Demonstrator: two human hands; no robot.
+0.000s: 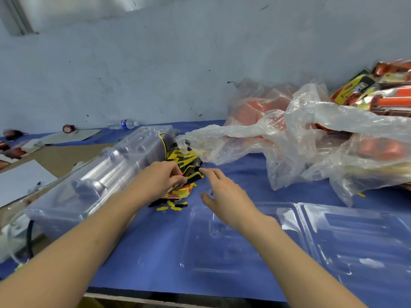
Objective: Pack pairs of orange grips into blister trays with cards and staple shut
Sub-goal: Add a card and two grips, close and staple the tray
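At a blue-covered table, a person's left hand pinches the yellow-and-black cards, piled beside a stack of clear trays. The right hand hovers just beside them, fingers loose and apart. 1 open blister tray lies near the person; the orange grips sit bagged by the wall.
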